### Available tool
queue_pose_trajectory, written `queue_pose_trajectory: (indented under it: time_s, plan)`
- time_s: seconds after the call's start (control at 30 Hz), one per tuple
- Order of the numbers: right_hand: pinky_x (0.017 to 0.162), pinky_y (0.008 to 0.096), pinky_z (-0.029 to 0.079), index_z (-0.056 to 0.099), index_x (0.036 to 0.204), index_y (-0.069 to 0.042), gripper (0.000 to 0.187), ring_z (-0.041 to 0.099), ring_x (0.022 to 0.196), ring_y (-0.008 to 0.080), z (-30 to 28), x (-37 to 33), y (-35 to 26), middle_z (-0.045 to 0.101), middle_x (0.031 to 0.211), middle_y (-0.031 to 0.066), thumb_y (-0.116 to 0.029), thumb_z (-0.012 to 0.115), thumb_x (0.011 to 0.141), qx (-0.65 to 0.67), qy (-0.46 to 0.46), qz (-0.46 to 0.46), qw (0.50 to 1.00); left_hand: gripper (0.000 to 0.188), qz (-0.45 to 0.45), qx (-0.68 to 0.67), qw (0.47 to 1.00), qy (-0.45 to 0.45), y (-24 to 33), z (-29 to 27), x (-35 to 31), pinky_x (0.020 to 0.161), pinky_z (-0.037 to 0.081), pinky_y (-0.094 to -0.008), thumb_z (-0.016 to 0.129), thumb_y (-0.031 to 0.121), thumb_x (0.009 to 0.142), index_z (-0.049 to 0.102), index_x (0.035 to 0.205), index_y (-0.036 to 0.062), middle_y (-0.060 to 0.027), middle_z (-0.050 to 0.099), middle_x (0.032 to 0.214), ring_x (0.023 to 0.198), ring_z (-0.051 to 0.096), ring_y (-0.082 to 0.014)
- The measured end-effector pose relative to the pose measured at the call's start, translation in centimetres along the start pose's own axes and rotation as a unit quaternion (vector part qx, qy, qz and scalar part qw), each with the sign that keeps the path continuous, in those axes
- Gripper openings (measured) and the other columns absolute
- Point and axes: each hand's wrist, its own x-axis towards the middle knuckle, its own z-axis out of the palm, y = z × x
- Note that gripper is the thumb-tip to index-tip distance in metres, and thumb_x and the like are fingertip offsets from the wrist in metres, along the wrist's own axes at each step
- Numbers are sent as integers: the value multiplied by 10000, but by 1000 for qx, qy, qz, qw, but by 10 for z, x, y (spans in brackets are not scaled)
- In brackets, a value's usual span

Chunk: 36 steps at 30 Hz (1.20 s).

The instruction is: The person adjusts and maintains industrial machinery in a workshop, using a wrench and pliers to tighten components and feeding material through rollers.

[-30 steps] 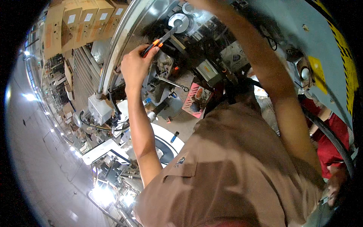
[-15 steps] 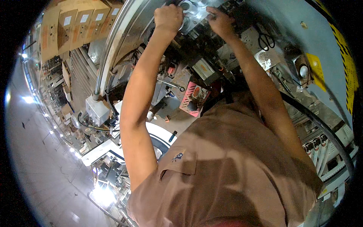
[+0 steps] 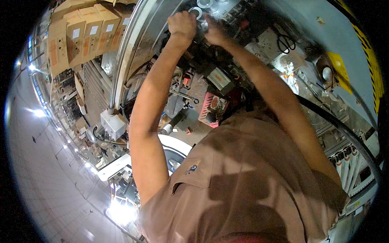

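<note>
At the top of the head view my left hand is curled closed beside a pale metal ring. Its fingertips are turned away, so whatever is in its grip stays hidden. A second round metal part shines just beyond, on the machine. Close by on the right is my right hand, smeared by motion, with one finger pointing up toward the round parts. Its other fingers cannot be made out. A gap separates the two hands.
Below my hands lie a wrench and a pink slotted tray with dark bits in it. Black-handled scissors lie to the right. A black hose crosses at right. Cardboard boxes stand at upper left, behind a metal rail.
My right hand has moved left, closer to my left hand and the round parts. My left hand stays beside the ring, still curled. The view has shifted slightly.
</note>
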Motion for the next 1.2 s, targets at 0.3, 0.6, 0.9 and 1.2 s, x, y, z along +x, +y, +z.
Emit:
queue_pose_trajectory:
  time_s: [0.3,0.6,0.9,1.2]
  plan:
    - [1154,470,355,327,1552,-58,770,481,1333,407,-27,27,-13,448,1471,268,-136,650,857,75,-213,139,964,186,-10,19,1000,8,-13,9,-12,771,577,-427,618,182,933,765,1046,191,-64,741,1036,1004,725,-263]
    - [1004,529,490,487,1401,63,680,600,1124,485,-24,5,-11,590,1266,333,-45,649,749,151,-154,103,971,218,-20,20,1000,9,-16,23,-19,774,574,-419,575,214,954,772,1048,207,-57,753,1037,989,734,-253]
    - [881,401,550,502,1476,-149,477,686,915,257,-65,23,72,651,1315,154,-71,528,1006,165,-129,35,977,271,14,5,1000,-19,-26,-4,-6,764,591,-437,593,360,963,776,1024,168,-93,758,1035,959,745,-285]
    - [1088,467,450,370,1534,-28,645,552,1284,418,0,56,48,538,1422,265,-167,590,944,106,-219,125,962,315,55,26,998,6,-34,36,52,818,489,-457,476,320,1007,717,1025,117,-81,682,950,922,641,-294]
